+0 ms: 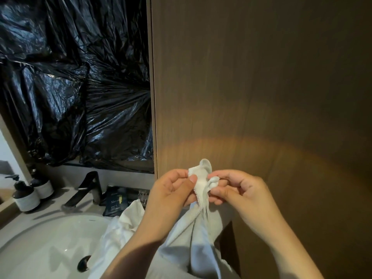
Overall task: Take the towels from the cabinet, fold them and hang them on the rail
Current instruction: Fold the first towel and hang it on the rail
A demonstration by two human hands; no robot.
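A white towel [201,234] hangs bunched from both my hands in front of a brown wooden cabinet panel [251,87]. My left hand [171,192] pinches one gathered edge of it between thumb and fingers. Close beside it, my right hand [237,190] pinches another edge. The towel's top corners [203,174] stick up between the two hands. Its lower part drapes down over the edge of the sink and beneath my forearms. No rail is in view.
A white basin [44,242] with a dark drain lies at the lower left, behind it a black tap [86,188]. Two dark pump bottles [26,196] stand at the far left. Small dark packets [120,200] lie on the counter. Black plastic sheeting [70,77] covers the wall.
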